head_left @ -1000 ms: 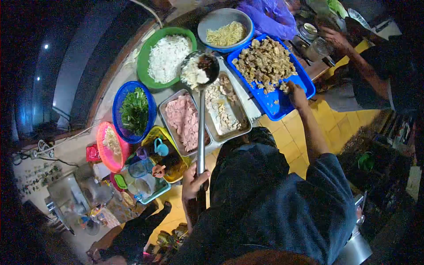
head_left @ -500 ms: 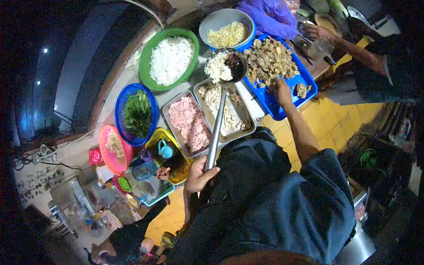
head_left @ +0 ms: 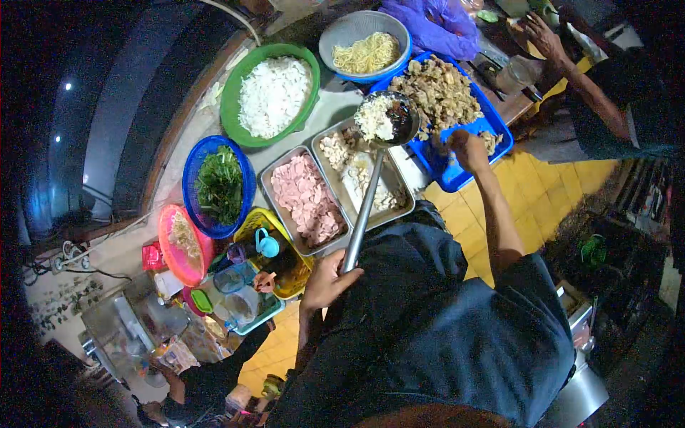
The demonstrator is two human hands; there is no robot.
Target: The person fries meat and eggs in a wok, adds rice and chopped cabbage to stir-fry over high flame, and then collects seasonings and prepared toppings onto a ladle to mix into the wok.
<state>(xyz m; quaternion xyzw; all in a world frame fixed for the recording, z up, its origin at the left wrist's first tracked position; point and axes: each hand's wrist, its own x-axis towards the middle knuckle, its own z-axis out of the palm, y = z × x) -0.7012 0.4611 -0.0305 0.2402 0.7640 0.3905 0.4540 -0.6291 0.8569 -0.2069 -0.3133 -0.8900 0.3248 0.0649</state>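
My left hand [head_left: 330, 284] is closed round the long metal handle of a ladle [head_left: 366, 207]. Its bowl carries chopped white garlic-like bits and a dark sauce, tilted over the metal trays near the blue tray's edge. Low over the blue tray [head_left: 448, 177] is my right hand [head_left: 469, 151], its fingers curled together; what they hold is hidden. Beside that hand lies a big heap of cooked brown meat pieces [head_left: 439, 89], with a small separate pile [head_left: 491, 141] to its right.
Around stand a metal tray of sliced pink sausage [head_left: 303, 196], one with pale pieces [head_left: 389, 196], a green basin of white strips [head_left: 275, 96], noodles [head_left: 367, 53], greens [head_left: 220, 185] and a pink basket [head_left: 185, 242]. Other people's hands [head_left: 544, 37] work at upper right and lower left.
My left hand has swung the ladle's bowl right, towards the blue tray. My right hand has drawn back from the meat heap, slightly right. The co-worker's hand at upper right has risen.
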